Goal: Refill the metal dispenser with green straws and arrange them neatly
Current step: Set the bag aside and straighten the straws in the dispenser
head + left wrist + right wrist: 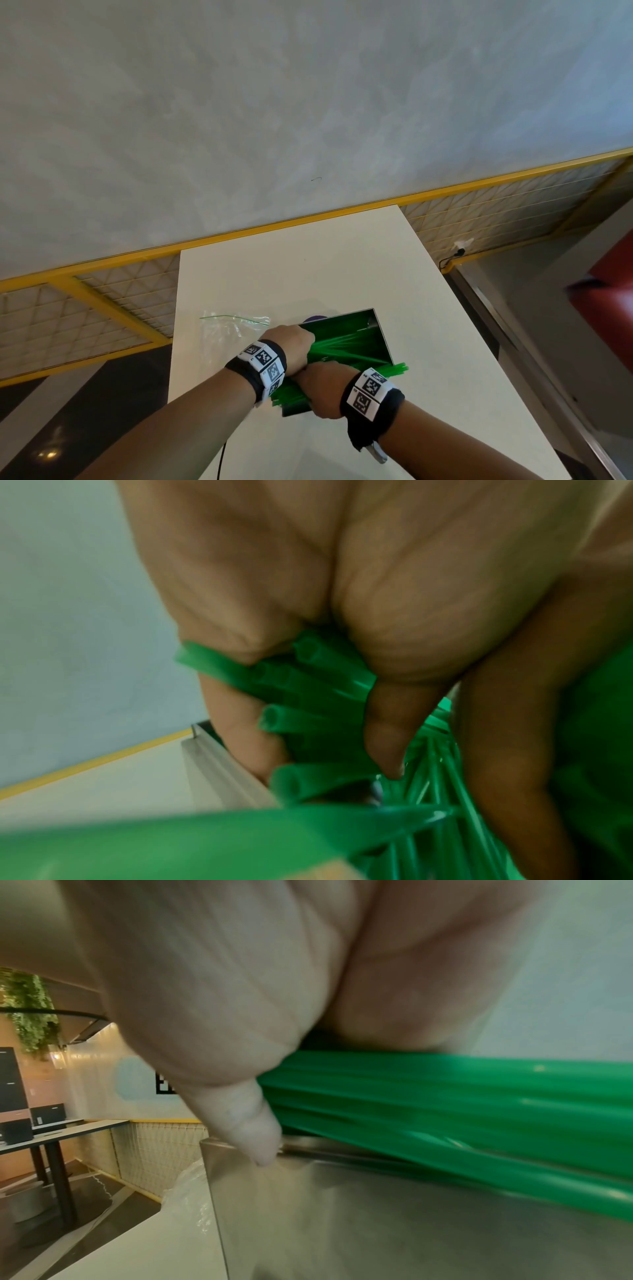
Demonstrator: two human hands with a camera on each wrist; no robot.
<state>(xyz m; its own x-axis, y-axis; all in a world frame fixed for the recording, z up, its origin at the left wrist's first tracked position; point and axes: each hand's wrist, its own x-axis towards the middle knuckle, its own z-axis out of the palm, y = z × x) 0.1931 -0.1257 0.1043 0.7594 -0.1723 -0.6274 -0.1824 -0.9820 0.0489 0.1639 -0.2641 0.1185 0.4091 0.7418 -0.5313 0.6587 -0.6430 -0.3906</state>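
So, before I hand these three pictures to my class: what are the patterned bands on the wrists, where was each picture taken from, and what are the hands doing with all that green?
No machine here: a person works with bare hands. The black-and-white patterned bands sit on the wrists, where small cameras are worn. The wide picture comes from a camera on the head, looking down; the two close-ups look along each hand.

On the white table stands an open metal dispenser with green straws in it. The left hand grips a fanned bunch of straws; the close-up shows its fingers curled round them. The right hand grips straws over the box's near edge, some ends jutting past the side. A clear plastic bag lies left of the box. The straws are not yet neat.
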